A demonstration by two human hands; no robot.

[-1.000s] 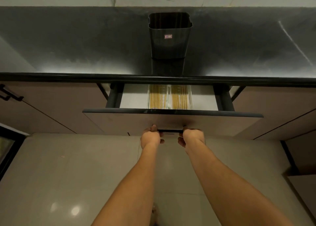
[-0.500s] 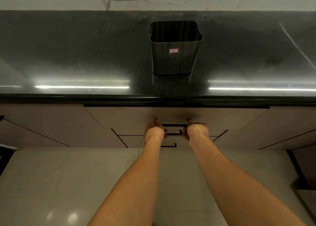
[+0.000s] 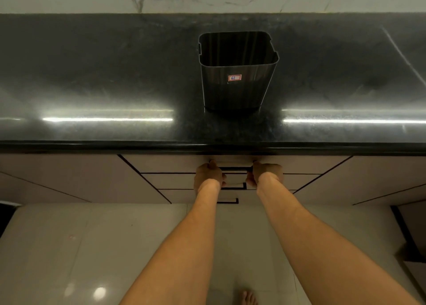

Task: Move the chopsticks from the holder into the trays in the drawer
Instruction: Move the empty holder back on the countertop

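Observation:
A dark metal holder (image 3: pixel 237 74) with a small red-edged label stands upright on the black countertop (image 3: pixel 115 85); I see no chopsticks in its open top. The top drawer (image 3: pixel 166 164) below the counter edge is shut, so its trays and chopsticks are hidden. My left hand (image 3: pixel 208 173) and my right hand (image 3: pixel 267 172) are both curled around the ends of the drawer's black bar handle (image 3: pixel 235 168).
Two more drawers with black handles (image 3: pixel 232 186) sit under the top one, cabinet doors on either side. A marble wall backs the counter. Glossy pale floor tiles lie below, with my bare toes (image 3: pixel 249 297) at the bottom edge.
The drawer, open a second ago with chopsticks showing in its trays, has been pushed fully shut. Both hands stayed on the handle and moved in toward the cabinet.

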